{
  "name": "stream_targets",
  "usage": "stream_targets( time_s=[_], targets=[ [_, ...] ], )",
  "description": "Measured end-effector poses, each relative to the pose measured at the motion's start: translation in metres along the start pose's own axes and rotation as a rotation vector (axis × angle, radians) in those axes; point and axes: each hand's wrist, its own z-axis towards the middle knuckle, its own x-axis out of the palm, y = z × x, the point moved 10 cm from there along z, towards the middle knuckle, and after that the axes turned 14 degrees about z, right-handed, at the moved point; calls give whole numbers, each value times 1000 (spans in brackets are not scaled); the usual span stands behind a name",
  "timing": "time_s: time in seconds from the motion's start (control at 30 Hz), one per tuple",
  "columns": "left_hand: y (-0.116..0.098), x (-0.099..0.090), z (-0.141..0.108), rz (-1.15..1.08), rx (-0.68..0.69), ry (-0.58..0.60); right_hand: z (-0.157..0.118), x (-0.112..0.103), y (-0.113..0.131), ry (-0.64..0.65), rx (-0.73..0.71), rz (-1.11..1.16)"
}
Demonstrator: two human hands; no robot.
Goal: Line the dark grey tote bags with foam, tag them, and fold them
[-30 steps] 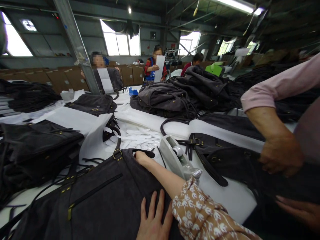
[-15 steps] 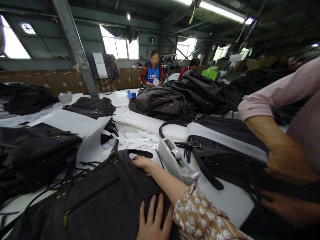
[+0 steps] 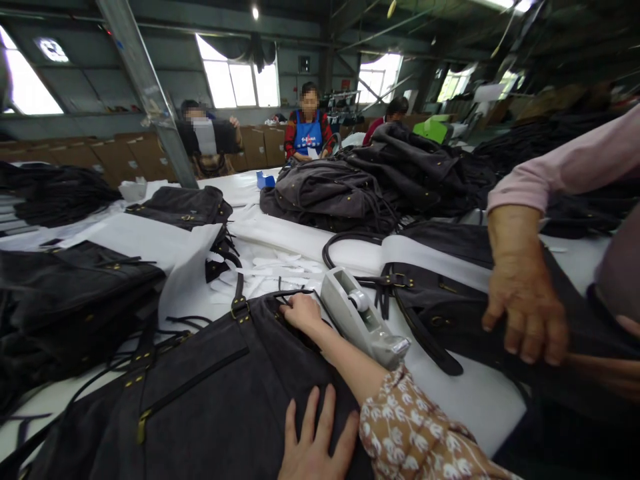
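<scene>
A dark grey handbag (image 3: 200, 387) with brass studs, buckled straps and a zipped front pocket lies before me. My left hand (image 3: 317, 437) is spread flat on its front panel near the lower end, fingers apart. My right hand (image 3: 303, 312), reaching in from a floral sleeve, is closed at the upper edge of the bag's open end. Some of its fingertips are hidden at the opening. Close beside that wrist stands a grey tape dispenser (image 3: 345, 307).
Across the table lies a heap of dark bags (image 3: 340, 193). More bags (image 3: 70, 300) and white sheets (image 3: 145, 233) are at left. At right, a co-worker's hand (image 3: 530, 307) is over another bag (image 3: 430, 303). Other people work behind.
My right hand has shifted slightly right at the bag's opening, and the strap end beside it no longer sticks out. The co-worker's hand at right has moved over the bag there.
</scene>
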Motion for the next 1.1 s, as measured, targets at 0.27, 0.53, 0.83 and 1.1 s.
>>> stream_targets(
  time_s=[0.27, 0.53, 0.83, 1.1],
  targets=[
    [3, -14, 4, -137, 80, 146, 13, -10, 10, 52, -68, -46],
    [2, -23, 2, -103, -125, 63, -41, -73, 2, 26, -101, -23],
    [-1, -19, 1, -175, -59, 123, -56, -43, -26, 54, 106, -56],
    [0, -31, 3, -221, -20, 152, -75, -63, -27, -91, 127, -201]
  ],
)
